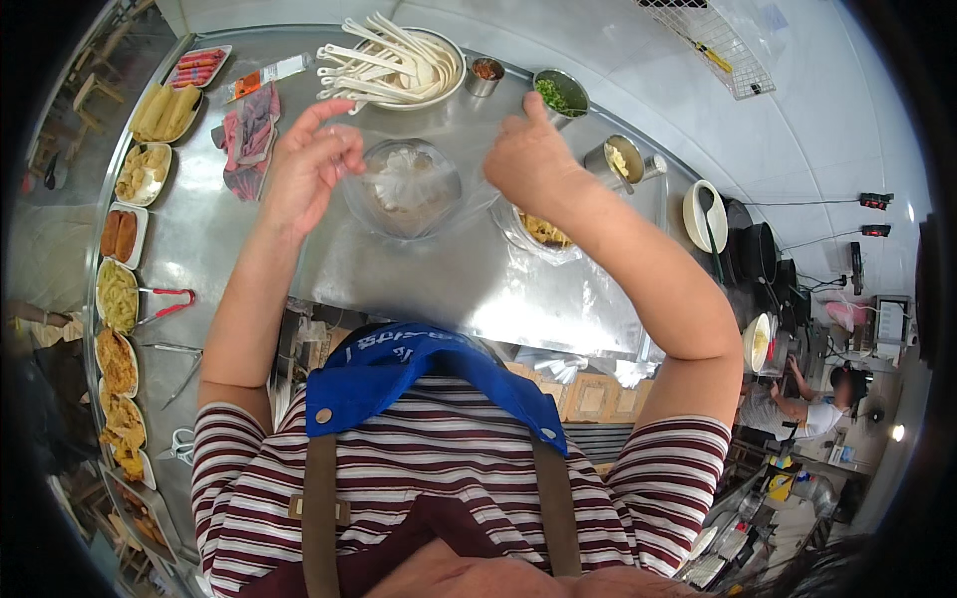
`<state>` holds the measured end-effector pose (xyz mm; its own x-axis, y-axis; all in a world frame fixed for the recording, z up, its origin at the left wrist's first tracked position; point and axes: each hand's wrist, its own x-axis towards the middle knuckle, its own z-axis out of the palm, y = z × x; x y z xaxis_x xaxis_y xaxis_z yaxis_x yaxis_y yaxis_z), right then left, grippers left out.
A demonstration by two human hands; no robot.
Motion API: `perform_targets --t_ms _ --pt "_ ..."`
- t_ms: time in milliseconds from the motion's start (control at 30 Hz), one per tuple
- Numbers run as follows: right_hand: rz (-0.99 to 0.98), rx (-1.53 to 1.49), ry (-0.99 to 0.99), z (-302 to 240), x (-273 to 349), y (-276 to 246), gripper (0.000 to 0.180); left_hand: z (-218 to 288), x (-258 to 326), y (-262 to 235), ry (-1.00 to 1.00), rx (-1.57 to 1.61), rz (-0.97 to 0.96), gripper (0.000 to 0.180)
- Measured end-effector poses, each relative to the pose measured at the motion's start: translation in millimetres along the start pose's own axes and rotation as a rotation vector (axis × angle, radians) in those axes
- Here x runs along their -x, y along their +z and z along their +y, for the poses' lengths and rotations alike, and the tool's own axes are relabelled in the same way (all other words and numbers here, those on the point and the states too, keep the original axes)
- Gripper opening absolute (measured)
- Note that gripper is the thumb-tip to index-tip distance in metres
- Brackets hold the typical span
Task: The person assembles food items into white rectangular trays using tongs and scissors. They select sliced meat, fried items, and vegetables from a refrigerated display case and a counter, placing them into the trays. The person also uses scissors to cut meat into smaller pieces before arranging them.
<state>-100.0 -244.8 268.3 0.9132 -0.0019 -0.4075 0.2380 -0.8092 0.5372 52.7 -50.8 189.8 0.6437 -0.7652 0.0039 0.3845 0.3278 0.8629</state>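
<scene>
A clear plastic bag (407, 204) is stretched over a round bowl-shaped container in front of me, with whitish contents (404, 177) showing through. On its left side, my left hand (311, 159) is closed on the bag's edge between thumb and fingers, the index finger raised. My right hand (528, 164) is curled at the opposite side, gripping the film, its thumb pointing away from me. Below my right wrist sits a plastic-lined bowl (505, 224) of yellowish-brown food (543, 231), partly hidden by my forearm.
Behind the bag stand a bowl of white spoons (399, 70), a cup of red bits (484, 76), chopped greens (563, 92) and another metal pot (613, 161). A pink cloth (249, 140) lies left. Food plates (140, 177), red-handled tongs (164, 302) and scissors (179, 446) line the left edge.
</scene>
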Motion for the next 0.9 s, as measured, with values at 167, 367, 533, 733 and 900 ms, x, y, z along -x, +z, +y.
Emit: perform_targets --t_ms 167,367,533,733,900 --pt "0.137 -0.093 0.075 1.4 21.0 13.7 0.007 11.3 -6.7 15.7 -0.058 0.017 -0.038 0.037" --pt "0.117 -0.072 0.011 -28.7 15.2 24.9 0.007 4.6 12.0 0.5 -0.038 -0.3 0.121 0.041" --pt "0.726 -0.366 -0.186 -42.7 18.5 -1.8 0.021 -27.7 62.6 2.0 0.435 -0.823 0.418 0.038" --pt "0.899 -0.536 -0.699 -137.1 -17.8 -43.9 0.024 -57.5 230.2 -30.5 0.003 -0.801 0.862 0.015" --pt "0.847 -0.54 -1.059 -248.0 -42.8 -53.4 0.017 -63.4 430.2 -86.0 0.022 -0.863 1.483 0.017"
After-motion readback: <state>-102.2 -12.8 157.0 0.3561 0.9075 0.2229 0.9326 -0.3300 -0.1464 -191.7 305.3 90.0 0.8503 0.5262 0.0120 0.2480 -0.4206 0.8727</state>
